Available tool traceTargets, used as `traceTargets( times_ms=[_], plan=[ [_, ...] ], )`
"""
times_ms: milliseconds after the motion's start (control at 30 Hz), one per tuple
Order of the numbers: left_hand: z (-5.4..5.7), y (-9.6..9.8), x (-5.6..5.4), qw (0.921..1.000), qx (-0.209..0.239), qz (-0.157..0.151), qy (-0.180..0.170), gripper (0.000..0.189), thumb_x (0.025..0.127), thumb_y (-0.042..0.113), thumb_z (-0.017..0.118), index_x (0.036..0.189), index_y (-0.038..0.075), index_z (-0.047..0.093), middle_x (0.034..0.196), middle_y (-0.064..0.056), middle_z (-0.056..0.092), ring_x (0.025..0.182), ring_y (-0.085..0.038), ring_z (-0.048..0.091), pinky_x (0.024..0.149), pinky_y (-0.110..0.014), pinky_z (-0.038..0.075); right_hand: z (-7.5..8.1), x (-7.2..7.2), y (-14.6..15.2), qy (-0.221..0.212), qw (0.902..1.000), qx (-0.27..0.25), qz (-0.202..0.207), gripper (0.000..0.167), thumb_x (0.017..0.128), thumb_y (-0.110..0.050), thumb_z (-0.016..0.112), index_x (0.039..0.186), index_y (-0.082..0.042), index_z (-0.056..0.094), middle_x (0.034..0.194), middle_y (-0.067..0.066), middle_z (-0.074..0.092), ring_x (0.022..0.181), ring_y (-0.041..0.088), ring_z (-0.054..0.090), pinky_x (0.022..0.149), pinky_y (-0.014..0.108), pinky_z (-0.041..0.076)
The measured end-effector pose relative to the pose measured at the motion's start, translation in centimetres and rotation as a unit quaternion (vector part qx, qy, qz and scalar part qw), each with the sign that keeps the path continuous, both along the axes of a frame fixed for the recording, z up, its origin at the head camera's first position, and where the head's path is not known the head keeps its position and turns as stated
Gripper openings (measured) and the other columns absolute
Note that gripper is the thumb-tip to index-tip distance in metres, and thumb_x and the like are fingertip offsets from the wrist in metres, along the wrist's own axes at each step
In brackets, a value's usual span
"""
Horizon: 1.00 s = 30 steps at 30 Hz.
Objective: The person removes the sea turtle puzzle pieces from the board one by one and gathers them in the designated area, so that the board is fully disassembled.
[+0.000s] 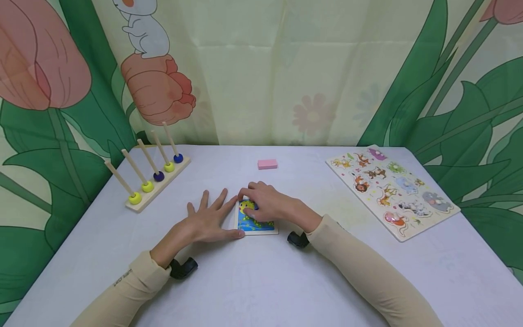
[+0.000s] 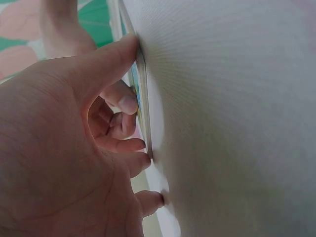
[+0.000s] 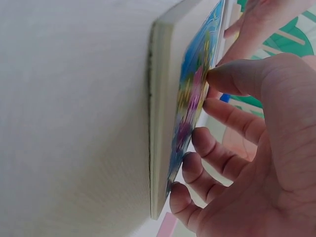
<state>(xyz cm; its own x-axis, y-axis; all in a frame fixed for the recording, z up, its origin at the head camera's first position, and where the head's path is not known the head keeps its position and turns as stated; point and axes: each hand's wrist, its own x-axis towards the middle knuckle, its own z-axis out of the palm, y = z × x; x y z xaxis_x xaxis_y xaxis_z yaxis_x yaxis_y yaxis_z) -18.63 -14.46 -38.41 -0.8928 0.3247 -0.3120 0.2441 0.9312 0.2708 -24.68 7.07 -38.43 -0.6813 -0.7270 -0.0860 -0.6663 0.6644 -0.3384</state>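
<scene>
My left hand (image 1: 209, 223) spreads loose fingers (image 1: 219, 200), braced at nine o'clock against the puzzle (image 1: 255, 226), mid-desk (image 1: 245, 281); my right hand (image 1: 267, 202) bends over it, whether pinching I cannot tell. Uneven pressing might skid it. One puzzle; one pink block (image 1: 267, 164), twelve o'clock; one animal board (image 1: 373, 200), three; one rack (image 1: 153, 193), ten, with five pegs (image 1: 148, 157), five beads (image 1: 158, 176)

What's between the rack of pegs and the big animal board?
In the head view: a pink block, the small picture board, the left hand and the right hand.
</scene>
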Motion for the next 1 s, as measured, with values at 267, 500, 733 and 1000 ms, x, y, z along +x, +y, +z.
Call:
traceTargets(
  times_ms=[267,500,733,1000],
  plan=[
    [0.15,-0.04,-0.06,1.0000,0.001,0.003,-0.004,0.106,0.089,0.080,0.061,0.171,0.029,0.018,0.181,-0.012,0.003,0.160,-0.063,-0.004,0.112,-0.093,0.006,0.15,-0.09,-0.06,0.004,1.0000,-0.002,0.005,0.037,0.103,-0.032,0.065,0.138,-0.020,0.064,0.122,0.008,0.064,0.113,0.027,0.056,0.101,0.049,0.051],
    [-0.28,-0.10,-0.09,1.0000,0.003,0.005,0.003,0.112,0.082,0.091,0.055,0.171,0.033,0.019,0.182,-0.010,0.004,0.160,-0.064,-0.001,0.111,-0.094,0.007,0.15,-0.17,-0.07,-0.002,1.0000,0.003,0.002,0.037,0.103,-0.031,0.065,0.138,-0.021,0.063,0.124,0.009,0.064,0.113,0.027,0.056,0.102,0.049,0.051],
    [0.08,0.04,-0.04,1.0000,0.001,0.003,-0.005,0.106,0.089,0.080,0.061,0.171,0.030,0.018,0.181,-0.012,0.002,0.159,-0.064,-0.004,0.112,-0.093,0.005,0.20,-0.20,-0.11,-0.007,0.9999,0.010,0.001,0.038,0.103,-0.032,0.063,0.139,-0.023,0.061,0.124,0.008,0.063,0.113,0.027,0.056,0.101,0.048,0.051],
    [0.12,0.11,0.14,1.0000,-0.001,0.003,-0.004,0.105,0.089,0.079,0.060,0.171,0.030,0.017,0.181,-0.012,0.003,0.159,-0.065,-0.003,0.111,-0.094,0.007,0.03,-0.21,-0.09,-0.012,0.9999,0.003,0.000,0.037,0.102,-0.031,0.063,0.138,-0.023,0.060,0.123,0.008,0.063,0.112,0.026,0.055,0.101,0.048,0.051]
  ],
)
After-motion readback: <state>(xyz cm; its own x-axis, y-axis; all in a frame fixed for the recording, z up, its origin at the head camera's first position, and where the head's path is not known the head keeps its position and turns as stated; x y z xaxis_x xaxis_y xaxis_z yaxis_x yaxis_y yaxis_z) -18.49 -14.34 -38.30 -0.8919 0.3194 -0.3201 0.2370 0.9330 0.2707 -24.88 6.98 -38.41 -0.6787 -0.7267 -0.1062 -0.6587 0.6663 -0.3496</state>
